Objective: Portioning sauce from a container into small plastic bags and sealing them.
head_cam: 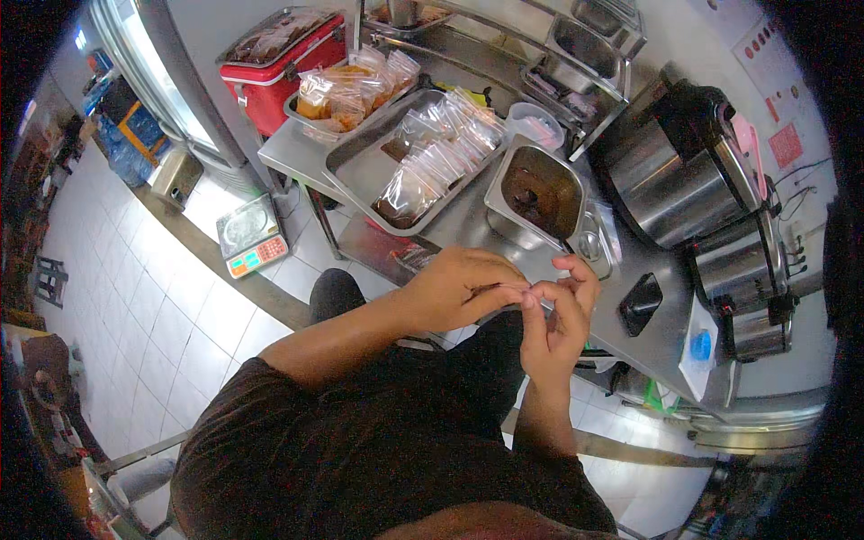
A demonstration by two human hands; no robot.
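My left hand (469, 287) and my right hand (560, 310) meet at the fingertips over my lap, by the near edge of the steel table. Whether something small or clear is pinched between them cannot be made out. Beyond them stands a deep steel pan (536, 192) with dark brown sauce in it. To its left, a wide steel tray (351, 165) holds rows of filled clear plastic bags (442, 158), some with dark contents. A round clear plastic tub (535, 127) sits behind the deep pan.
Another tray holds bags of orange food (347, 94), near a red cooler box (260, 101). A black phone-like object (640, 304) lies on the table at right, before large steel pots (682, 175). A digital scale (251, 236) is at lower left of the table.
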